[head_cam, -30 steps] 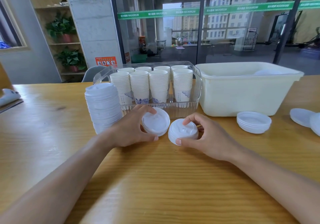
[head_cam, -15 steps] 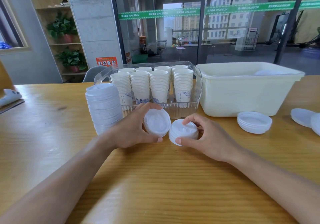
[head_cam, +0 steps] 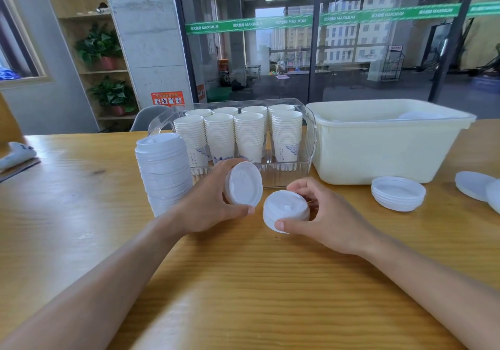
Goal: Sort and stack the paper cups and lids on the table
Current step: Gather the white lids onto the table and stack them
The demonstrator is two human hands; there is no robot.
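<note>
While the left hand (head_cam: pixel 208 203) grips a tilted lid (head_cam: pixel 243 184) at frame centre, the right hand (head_cam: pixel 324 214) pinches a small lid stack (head_cam: pixel 285 210) resting on the tabletop (head_cam: pixel 81 214).

White lids (head_cam: pixel 243 184), white paper cups (head_cam: pixel 250 136) with blue motifs, cream tub (head_cam: pixel 378 155), honey-yellow wood-grain table (head_cam: pixel 243 282).

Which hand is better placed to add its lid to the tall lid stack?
Probably the left hand: it holds a tilted lid beside the tall lid stack; the right hand is farther off.
</note>
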